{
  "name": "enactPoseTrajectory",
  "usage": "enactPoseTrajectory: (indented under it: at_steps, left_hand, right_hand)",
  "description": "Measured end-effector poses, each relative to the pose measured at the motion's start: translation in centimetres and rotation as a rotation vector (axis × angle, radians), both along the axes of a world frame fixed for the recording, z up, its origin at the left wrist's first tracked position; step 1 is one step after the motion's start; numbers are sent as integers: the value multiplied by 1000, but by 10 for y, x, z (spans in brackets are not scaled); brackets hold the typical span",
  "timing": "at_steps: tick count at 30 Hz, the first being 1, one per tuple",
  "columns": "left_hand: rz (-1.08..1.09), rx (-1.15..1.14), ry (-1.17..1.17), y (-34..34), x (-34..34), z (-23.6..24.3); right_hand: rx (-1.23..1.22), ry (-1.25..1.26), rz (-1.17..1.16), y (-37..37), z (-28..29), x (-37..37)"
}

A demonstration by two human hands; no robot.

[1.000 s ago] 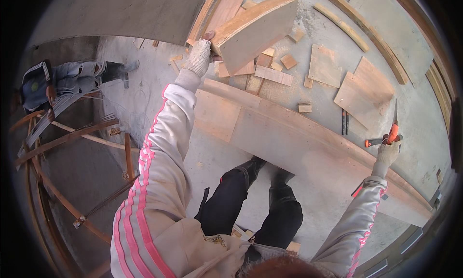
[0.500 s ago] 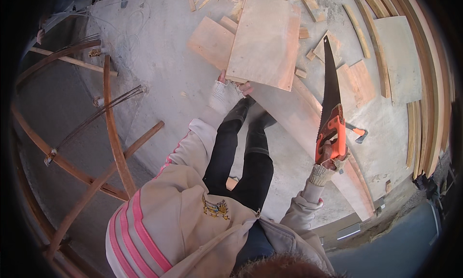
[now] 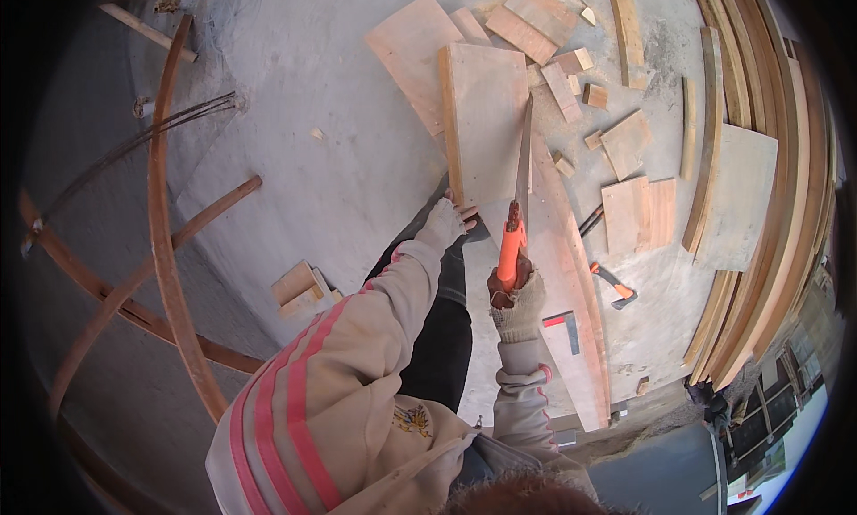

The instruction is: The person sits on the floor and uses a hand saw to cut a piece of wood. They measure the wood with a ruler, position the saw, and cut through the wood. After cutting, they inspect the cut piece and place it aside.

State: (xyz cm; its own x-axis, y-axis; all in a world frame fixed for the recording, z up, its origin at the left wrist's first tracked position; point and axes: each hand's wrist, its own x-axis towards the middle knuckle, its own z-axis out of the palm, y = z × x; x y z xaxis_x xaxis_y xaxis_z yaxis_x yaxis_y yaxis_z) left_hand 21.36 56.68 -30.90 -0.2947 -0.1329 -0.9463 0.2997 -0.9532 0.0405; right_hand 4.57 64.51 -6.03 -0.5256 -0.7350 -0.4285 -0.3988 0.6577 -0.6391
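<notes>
Panel [image 3: 489, 122] is gripped at its near left corner by the left hand [image 3: 445, 222], fingers closed on the edge; how far they reach underneath is hidden. Part of the long board [image 3: 558, 247] is covered by the panel; whether the two are touching can't be told. Orange-handled saw [image 3: 521, 189] is held upright in the right hand [image 3: 516, 296], fingers wrapped fully around the handle. Blade is seen almost edge-on, so teeth can't be made out; panel's right edge is overlapped by it, contact unclear. Red-and-black square [image 3: 572, 332] is laid toward the long board's near end. Hatchet [image 3: 613, 283] is left on the floor [image 3: 295, 158], off that board's right edge. Legs are partly hidden by the left sleeve. Jacket crest [image 3: 412, 419] is visible, its details too small to be read.
</notes>
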Motion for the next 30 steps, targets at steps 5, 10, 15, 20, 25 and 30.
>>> enactPoseTrajectory:
  at_steps: [5,10,15,20,25,30]
  left_hand:
    - [-594,-295,-381,-54,15,-26]
    - [-613,-921,-677,-167,-3,-80]
    - [-923,-731,-695,-226,-104,-38]
    - [-582,-762,-558,-225,-71,-43]
    - [172,-373,-105,-191,-45,-11]
    - [631,-258,39,-190,-93,4]
  right_hand:
    - [-15,69,64,12,-6,0]
    - [22,-65,-42,-1,5,-5]
    - [102,-42,-141,-17,9,-14]
    - [137,1,-383,-28,18,-25]
    - [-215,118,-489,-49,25,-60]
    - [-200,79,-411,-85,37,-85]
